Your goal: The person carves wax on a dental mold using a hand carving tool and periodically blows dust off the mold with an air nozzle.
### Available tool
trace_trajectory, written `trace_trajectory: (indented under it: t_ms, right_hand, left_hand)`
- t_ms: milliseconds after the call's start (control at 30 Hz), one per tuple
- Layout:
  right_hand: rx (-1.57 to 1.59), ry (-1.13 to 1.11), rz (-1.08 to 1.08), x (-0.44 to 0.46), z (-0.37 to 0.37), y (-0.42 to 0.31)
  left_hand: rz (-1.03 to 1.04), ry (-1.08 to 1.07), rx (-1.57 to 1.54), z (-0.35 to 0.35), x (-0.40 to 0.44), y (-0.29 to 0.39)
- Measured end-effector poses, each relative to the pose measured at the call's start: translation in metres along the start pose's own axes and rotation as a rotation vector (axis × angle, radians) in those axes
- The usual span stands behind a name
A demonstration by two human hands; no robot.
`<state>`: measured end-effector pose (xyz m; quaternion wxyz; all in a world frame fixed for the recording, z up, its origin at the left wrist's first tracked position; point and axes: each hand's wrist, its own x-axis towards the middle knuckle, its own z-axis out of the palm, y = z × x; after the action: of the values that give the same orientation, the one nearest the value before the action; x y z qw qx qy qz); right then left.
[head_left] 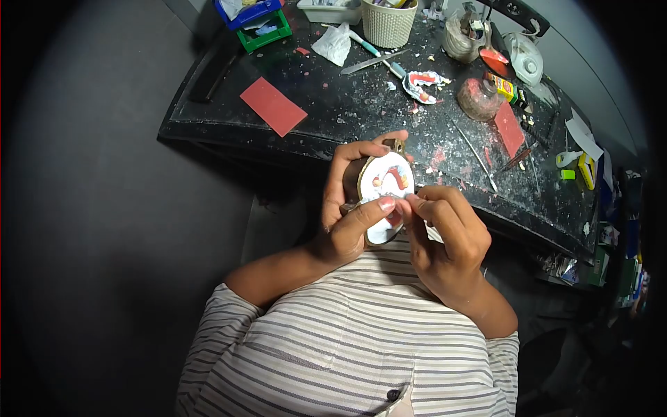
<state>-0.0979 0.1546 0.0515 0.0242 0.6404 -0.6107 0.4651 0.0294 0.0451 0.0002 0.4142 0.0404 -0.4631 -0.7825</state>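
Note:
My left hand [340,201] is wrapped around a brass-coloured dental flask [353,182] filled with white plaster, holding it tilted in front of my chest. Set in the plaster is a red wax denture arch [396,178]; more red shows lower down, beneath the fingers. The left thumb presses across the plaster's middle. My right hand [451,233] is closed in a pinch at the right side of the plaster, its fingertips touching close to the left thumb. Whether anything small is between those fingertips is hidden.
On the black bench [326,104] lie a red wax sheet [273,105], a knife [375,62], a plaster model with red wax [421,87] and a thin metal tool [475,154]. Behind stand a woven basket [389,26], a glass burner [479,99] and a green bin [265,33].

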Motion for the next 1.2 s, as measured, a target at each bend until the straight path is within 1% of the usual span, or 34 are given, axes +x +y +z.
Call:
trace_trajectory:
  t_ms: [33,100,133,200,367,933,1033,1100,1200]
  right_hand:
    - [-0.021,0.004,-0.006,0.001,0.000,0.000]
    - [-0.017,-0.001,-0.013,0.001,-0.001,0.000]
    - [-0.013,-0.006,-0.020,0.001,-0.002,0.000]
    - [0.000,-0.024,-0.027,0.002,-0.005,-0.001]
    - [-0.018,-0.038,-0.064,0.001,-0.005,0.001]
    - [-0.053,0.052,-0.040,-0.004,0.007,0.000]
    - [-0.037,0.027,-0.043,-0.004,0.005,0.001]
    - [-0.016,0.009,-0.045,-0.002,0.002,-0.001]
    - [0.003,-0.029,-0.043,-0.002,-0.003,-0.003]
  left_hand:
    - [0.001,-0.001,0.000,-0.001,0.000,0.000]
    - [0.038,-0.006,0.125,-0.002,0.000,0.000]
    - [0.038,-0.006,0.125,-0.004,-0.001,0.000]
    - [0.103,-0.041,0.192,-0.009,-0.001,-0.001]
    - [0.118,-0.047,0.226,-0.010,-0.001,-0.001]
    - [0.130,-0.012,0.222,-0.009,-0.001,-0.008]
    - [0.133,-0.002,0.250,-0.008,-0.001,-0.008]
    - [0.157,-0.009,0.175,-0.008,-0.001,-0.009]
    - [0.154,-0.034,0.194,-0.009,-0.001,-0.006]
